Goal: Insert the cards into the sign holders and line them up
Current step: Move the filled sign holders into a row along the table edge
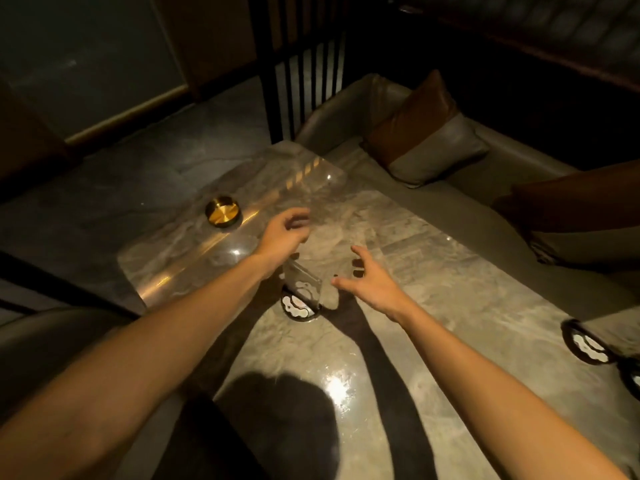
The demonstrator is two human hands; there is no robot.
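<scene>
A clear acrylic sign holder [304, 282] stands upright on the marble table [433, 271], with a dark round card [298, 306] with white shapes at its base. My left hand [284, 230] hovers just behind and left of the holder, fingers curled and apart, holding nothing. My right hand [370, 282] hangs just right of the holder with fingers spread, not touching it. Two more dark round cards [588, 346] lie at the table's right edge, one partly cut off by the frame.
A brass round dish [222, 211] sits at the table's far left. A grey sofa with brown and grey cushions [426, 140] runs along the far side. A dark slatted screen [304, 64] stands behind the table's far corner.
</scene>
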